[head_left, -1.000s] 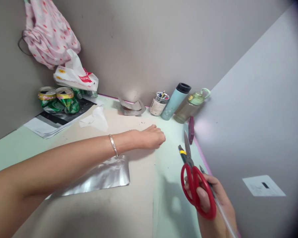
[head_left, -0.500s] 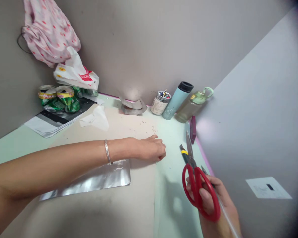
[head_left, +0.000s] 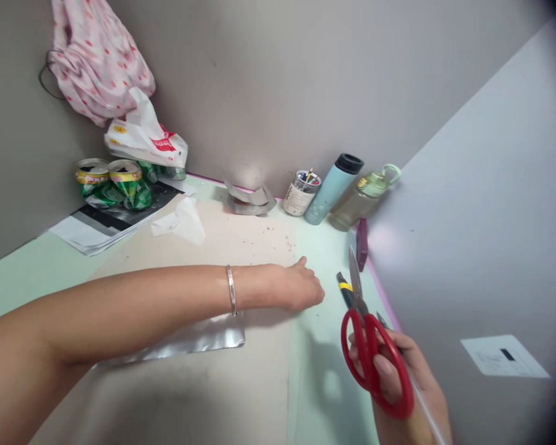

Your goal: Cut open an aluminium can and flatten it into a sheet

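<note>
My right hand (head_left: 414, 377) is wrapped around red-handled scissors (head_left: 402, 395), whose closed blades point up and away. A utility knife (head_left: 346, 288) with a dark body and a yellow band sticks up beside the blades, held in the same grip. A thin, pale rod-like thing (head_left: 424, 405) with a dark pointed tip runs through that hand too. My left hand (head_left: 301, 287) stretches rightward over the mat's right edge, fingers curled downward; their tips and anything in them are hidden. Under the left forearm lies a silver foil sheet (head_left: 213, 337), partly covered.
Small crumbs dot the beige mat (head_left: 241, 389). Along the back stand a grey foil scrap (head_left: 250, 201), a pen jar (head_left: 299, 198), a blue flask (head_left: 328, 194) and a green bottle (head_left: 356, 204). Crushed cans (head_left: 132, 191), papers (head_left: 90, 238) and a tissue pack (head_left: 143, 145) are left.
My left hand has moved a little to the right, onto the green tabletop beside the mat. My right hand keeps hold of the scissors and knife, nearly still.
</note>
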`<state>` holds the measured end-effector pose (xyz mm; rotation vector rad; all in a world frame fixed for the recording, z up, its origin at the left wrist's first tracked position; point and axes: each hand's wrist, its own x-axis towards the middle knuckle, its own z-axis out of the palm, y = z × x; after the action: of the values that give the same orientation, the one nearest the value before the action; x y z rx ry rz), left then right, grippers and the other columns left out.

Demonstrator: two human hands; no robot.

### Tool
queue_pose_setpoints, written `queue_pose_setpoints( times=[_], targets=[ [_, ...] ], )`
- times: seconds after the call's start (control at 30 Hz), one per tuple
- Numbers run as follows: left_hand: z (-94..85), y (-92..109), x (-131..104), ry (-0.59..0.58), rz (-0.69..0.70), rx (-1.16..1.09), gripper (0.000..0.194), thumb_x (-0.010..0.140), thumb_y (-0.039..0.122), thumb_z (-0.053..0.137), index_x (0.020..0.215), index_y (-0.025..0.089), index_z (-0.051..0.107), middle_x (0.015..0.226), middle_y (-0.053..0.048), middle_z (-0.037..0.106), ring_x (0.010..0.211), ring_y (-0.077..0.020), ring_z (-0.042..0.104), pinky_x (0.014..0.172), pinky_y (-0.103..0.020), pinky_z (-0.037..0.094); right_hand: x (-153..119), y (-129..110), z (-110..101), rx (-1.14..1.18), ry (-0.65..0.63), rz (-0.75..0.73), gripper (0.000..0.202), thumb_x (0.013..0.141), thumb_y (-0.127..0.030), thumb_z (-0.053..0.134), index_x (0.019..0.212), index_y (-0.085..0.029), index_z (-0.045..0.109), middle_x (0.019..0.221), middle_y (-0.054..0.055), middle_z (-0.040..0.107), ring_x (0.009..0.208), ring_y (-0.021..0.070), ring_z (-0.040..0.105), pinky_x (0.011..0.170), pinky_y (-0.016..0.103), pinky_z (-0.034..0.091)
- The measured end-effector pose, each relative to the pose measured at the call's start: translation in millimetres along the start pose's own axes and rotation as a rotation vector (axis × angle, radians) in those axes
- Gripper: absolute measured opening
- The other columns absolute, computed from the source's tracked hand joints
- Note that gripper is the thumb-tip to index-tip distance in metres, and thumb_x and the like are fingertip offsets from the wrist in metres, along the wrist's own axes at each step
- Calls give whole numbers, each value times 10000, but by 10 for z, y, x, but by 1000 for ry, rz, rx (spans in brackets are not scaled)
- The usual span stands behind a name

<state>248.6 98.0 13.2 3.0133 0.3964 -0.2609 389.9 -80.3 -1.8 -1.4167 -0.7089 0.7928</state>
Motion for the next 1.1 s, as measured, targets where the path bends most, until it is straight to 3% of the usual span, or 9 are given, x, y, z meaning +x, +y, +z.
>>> queue_pose_setpoints(
  times=[0.2,0.37,0.6,0.7,0.83,0.93,1.0,1.1],
  targets=[
    [70,-50,35,-50,14,-64,282,963,341,628,1185,168,627,1208,-87,645,1038,-224,649,899,-443,556,-17,-14,0,-2,-2,-15,494,628,-485,890,961,-225,633,937,92,738,706,231,690,581,312,569],
    [-27,-201,13,-80,-13,-135,275,968,356,618,1162,162,633,1158,-79,660,982,-206,663,865,-419,566,-19,-16,2,-12,-5,-10,491,637,-495,884,965,-235,627,934,78,740,698,219,687,589,304,562],
    [-168,-816,-284,100,-226,-182,262,973,352,606,1150,162,634,1142,-74,661,992,-211,654,878,-425,551,-5,11,-30,-5,-29,-33,475,652,-488,873,962,-235,619,918,90,745,686,235,688,579,322,560],
    [-119,-952,-398,202,-302,-194,419,961,311,600,1338,148,517,1244,-133,619,1120,-267,602,947,-439,483,-14,5,-35,5,-39,-25,463,668,-478,867,974,-238,616,931,91,746,684,231,692,590,323,567],
    [56,-727,-408,217,-261,-219,928,845,574,685,1536,119,266,1526,-254,383,1402,-382,370,1105,-493,323,-28,-4,-29,15,-31,-17,464,657,-469,876,971,-237,624,930,84,740,685,219,688,583,302,565],
    [252,-431,-350,144,-148,-231,1148,692,726,736,1566,168,242,1630,-248,211,1508,-411,172,1179,-543,180,-24,-7,-15,10,-12,0,487,632,-477,890,961,-226,634,948,91,737,713,218,685,582,286,557],
    [363,-326,-306,125,-105,-228,1114,681,731,738,1557,210,288,1646,-202,209,1529,-371,131,1206,-526,117,-14,-10,-3,2,7,13,503,613,-483,901,953,-221,638,950,89,736,714,214,680,583,281,554],
    [413,-422,-262,174,-210,-210,840,887,606,602,1546,175,309,1647,-213,190,1538,-351,97,1209,-550,62,-2,-16,4,1,19,19,515,598,-489,907,945,-219,640,939,86,735,704,211,675,583,285,555]
  ],
)
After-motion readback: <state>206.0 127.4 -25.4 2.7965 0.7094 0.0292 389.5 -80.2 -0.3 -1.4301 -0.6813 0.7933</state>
